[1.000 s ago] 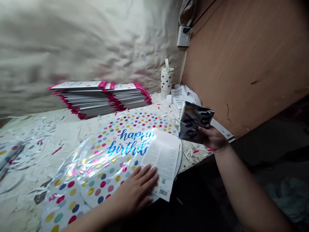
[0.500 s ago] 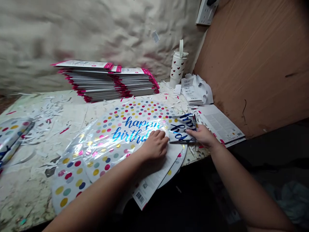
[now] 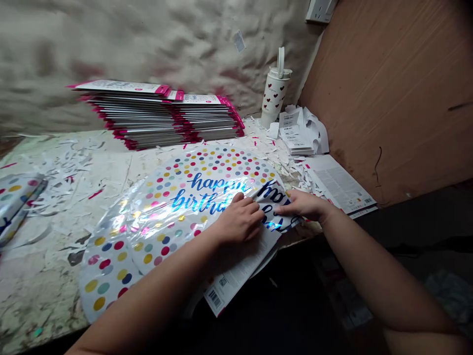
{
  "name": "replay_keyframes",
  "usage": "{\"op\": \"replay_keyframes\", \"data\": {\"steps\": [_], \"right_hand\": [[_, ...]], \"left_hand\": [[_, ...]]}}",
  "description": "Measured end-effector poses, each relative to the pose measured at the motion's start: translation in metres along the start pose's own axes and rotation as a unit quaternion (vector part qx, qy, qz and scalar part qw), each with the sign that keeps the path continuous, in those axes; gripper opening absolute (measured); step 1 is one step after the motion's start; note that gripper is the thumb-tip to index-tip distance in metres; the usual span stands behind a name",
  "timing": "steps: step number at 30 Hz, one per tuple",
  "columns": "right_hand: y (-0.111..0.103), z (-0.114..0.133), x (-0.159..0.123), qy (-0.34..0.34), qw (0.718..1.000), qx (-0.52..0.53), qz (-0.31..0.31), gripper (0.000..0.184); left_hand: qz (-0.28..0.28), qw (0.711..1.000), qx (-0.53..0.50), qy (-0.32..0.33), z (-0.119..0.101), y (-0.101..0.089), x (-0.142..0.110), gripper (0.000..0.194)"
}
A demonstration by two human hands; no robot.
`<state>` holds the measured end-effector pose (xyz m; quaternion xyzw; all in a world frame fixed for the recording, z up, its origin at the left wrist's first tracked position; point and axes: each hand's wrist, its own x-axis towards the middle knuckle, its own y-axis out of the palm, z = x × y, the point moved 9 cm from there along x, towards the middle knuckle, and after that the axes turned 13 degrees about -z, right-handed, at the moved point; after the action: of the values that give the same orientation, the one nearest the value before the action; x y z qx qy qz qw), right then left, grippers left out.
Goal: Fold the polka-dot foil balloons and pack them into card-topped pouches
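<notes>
A flat round foil balloon [image 3: 158, 217] lies spread on the table, white with coloured dots and blue "happy birthday" lettering. My left hand [image 3: 242, 217] rests on its right half, fingers curled down against the foil at a crease. My right hand [image 3: 305, 204] pinches the balloon's right part, which is folded over and shows blue letters, thumb on top. Partly beneath my left hand sits a printed card [image 3: 236, 278] with a barcode, its lower corner past the table edge. My fingertips on the left are partly hidden.
Stacked pink-edged cards [image 3: 148, 116] stand at the back. Right of them are a white tumbler [image 3: 274, 96] with hearts, label paper [image 3: 295, 130] and more printed cards [image 3: 342, 185]. Another folded dotted foil piece [image 3: 18, 202] lies far left. Paper scraps [image 3: 68, 167] litter the table [image 3: 48, 296].
My right hand has moved slightly left and down with the folded part, which was a neat flat rectangle and is now tilted and creased against my left hand. The view has shifted slightly.
</notes>
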<state>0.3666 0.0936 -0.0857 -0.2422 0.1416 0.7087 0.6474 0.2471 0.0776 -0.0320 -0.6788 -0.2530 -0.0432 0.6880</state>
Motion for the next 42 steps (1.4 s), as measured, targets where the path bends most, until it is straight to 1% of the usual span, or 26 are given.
{"op": "replay_keyframes", "data": {"steps": [3, 9, 12, 18, 22, 23, 24, 25, 26, 27, 28, 29, 30, 31, 32, 33, 34, 35, 36, 37, 38, 39, 40, 41, 42], "right_hand": [[0.008, 0.007, 0.005, -0.008, 0.999, 0.051, -0.016, 0.033], [0.034, 0.024, 0.011, -0.071, 0.997, -0.042, -0.009, 0.027], [0.042, 0.033, 0.006, -0.092, 0.993, -0.073, 0.014, 0.027], [0.063, 0.049, -0.012, -0.136, 0.976, -0.160, 0.058, 0.016], [0.070, 0.070, -0.022, -0.186, 0.947, -0.256, 0.055, 0.008], [0.070, 0.077, -0.027, -0.197, 0.942, -0.266, 0.052, 0.006], [0.066, 0.087, -0.033, -0.220, 0.940, -0.259, 0.032, 0.003], [0.058, 0.101, -0.041, -0.262, 0.935, -0.238, -0.020, 0.004], [0.045, 0.118, -0.053, -0.318, 0.921, -0.201, -0.099, 0.010], [0.030, 0.132, -0.068, -0.376, 0.895, -0.155, -0.184, 0.020], [0.019, 0.140, -0.085, -0.424, 0.864, -0.105, -0.251, 0.033], [0.015, 0.143, -0.098, -0.454, 0.843, -0.064, -0.282, 0.045], [0.018, 0.141, -0.103, -0.463, 0.842, -0.036, -0.276, 0.051], [0.026, 0.137, -0.103, -0.457, 0.854, -0.015, -0.246, 0.051], [0.034, 0.133, -0.100, -0.446, 0.869, 0.006, -0.214, 0.045], [0.039, 0.129, -0.097, -0.437, 0.877, 0.033, -0.199, 0.036], [0.040, 0.127, -0.095, -0.434, 0.876, 0.063, -0.200, 0.030], [0.040, 0.125, -0.093, -0.435, 0.872, 0.090, -0.207, 0.028], [0.040, 0.124, -0.090, -0.436, 0.869, 0.112, -0.206, 0.029], [0.043, 0.123, -0.085, -0.432, 0.873, 0.124, -0.189, 0.032], [0.047, 0.121, -0.080, -0.423, 0.881, 0.130, -0.167, 0.035], [0.052, 0.119, -0.073, -0.410, 0.891, 0.131, -0.143, 0.039], [0.056, 0.116, -0.068, -0.398, 0.899, 0.132, -0.124, 0.042], [0.060, 0.114, -0.063, -0.389, 0.904, 0.135, -0.111, 0.045], [0.062, 0.113, -0.060, -0.385, 0.906, 0.141, -0.105, 0.047]], "left_hand": [[0.001, 1.000, 0.004, -0.005, 0.000, -0.001, 0.000, 0.012], [-0.013, 1.000, 0.014, -0.016, 0.003, -0.007, 0.001, 0.011], [-0.020, 0.999, 0.028, -0.020, 0.005, -0.014, 0.002, 0.010], [-0.048, 0.997, 0.057, -0.011, -0.003, -0.039, 0.004, 0.015], [-0.067, 0.995, 0.072, 0.005, -0.013, -0.060, 0.005, 0.016], [-0.071, 0.995, 0.077, 0.003, -0.013, -0.067, 0.005, 0.017], [-0.078, 0.993, 0.085, -0.004, -0.011, -0.075, 0.005, 0.017], [-0.086, 0.991, 0.097, -0.015, -0.008, -0.084, 0.004, 0.018], [-0.101, 0.988, 0.112, -0.031, -0.005, -0.095, 0.003, 0.018], [-0.121, 0.983, 0.128, -0.048, -0.001, -0.107, 0.001, 0.018], [-0.145, 0.977, 0.143, -0.062, 0.002, -0.120, 0.000, 0.017], [-0.170, 0.971, 0.155, -0.072, 0.002, -0.132, -0.002, 0.015], [-0.196, 0.964, 0.164, -0.075, 0.001, -0.144, -0.004, 0.013], [-0.229, 0.955, 0.174, -0.073, -0.001, -0.155, -0.006, 0.012], [-0.275, 0.941, 0.186, -0.070, -0.005, -0.167, -0.010, 0.011], [-0.336, 0.918, 0.198, -0.070, -0.009, -0.179, -0.017, 0.015], [-0.403, 0.889, 0.201, -0.085, -0.010, -0.191, -0.028, 0.022], [-0.461, 0.860, 0.186, -0.115, -0.006, -0.198, -0.039, 0.031], [-0.495, 0.842, 0.149, -0.154, 0.002, -0.200, -0.049, 0.039], [-0.495, 0.843, 0.087, -0.191, 0.013, -0.193, -0.055, 0.045], [-0.464, 0.857, 0.009, -0.224, 0.024, -0.179, -0.055, 0.048], [-0.416, 0.872, -0.071, -0.248, 0.033, -0.161, -0.052, 0.050], [-0.372, 0.880, -0.139, -0.262, 0.038, -0.144, -0.048, 0.051], [-0.347, 0.878, -0.187, -0.271, 0.041, -0.132, -0.047, 0.053], [-0.341, 0.871, -0.213, -0.283, 0.043, -0.125, -0.047, 0.054]]}}
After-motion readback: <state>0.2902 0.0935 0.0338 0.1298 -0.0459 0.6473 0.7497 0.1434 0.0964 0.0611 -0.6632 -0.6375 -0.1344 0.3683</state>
